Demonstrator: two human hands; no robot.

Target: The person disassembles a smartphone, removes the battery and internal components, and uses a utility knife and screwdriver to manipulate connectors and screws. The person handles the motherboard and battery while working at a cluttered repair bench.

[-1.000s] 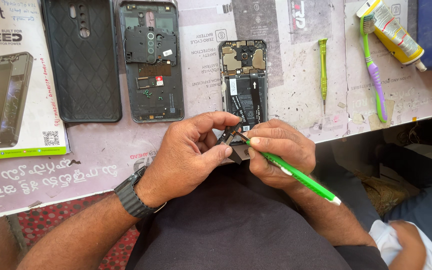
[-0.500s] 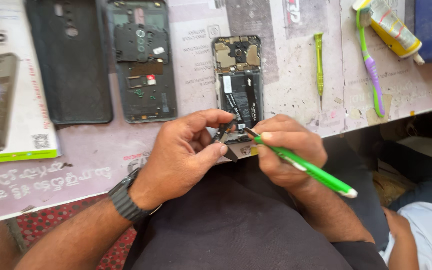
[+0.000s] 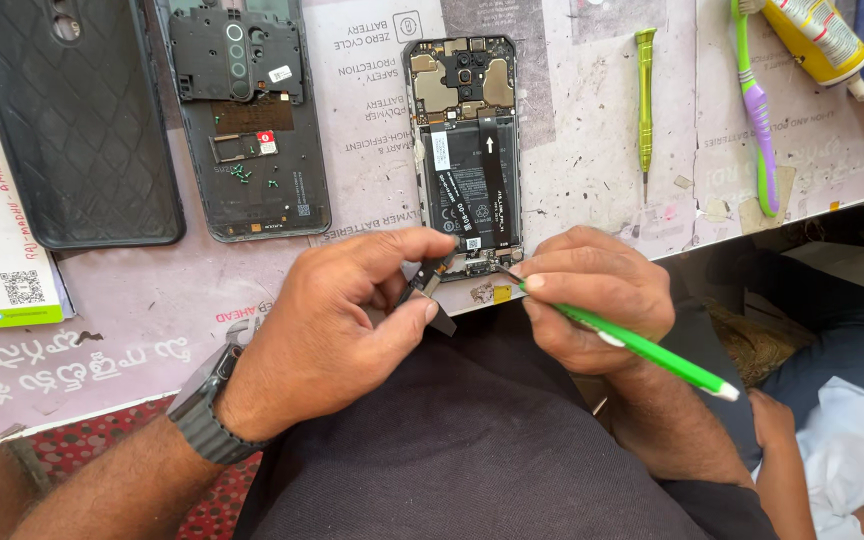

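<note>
At table's near edge: opened phone [image 3: 464,150] lies flat, long axis running away from person, bottom end toward hands. L hand [image 3: 337,330] closed, thumb + fingers pinching small dark part [image 3: 430,292] just off phone's bottom-left corner. R hand [image 3: 592,300] closed round green tool [image 3: 642,345], tip pointing left-up at phone's bottom end, handle trailing down-right. R tip nearer the phone; both hands touching or nearly so.
</note>
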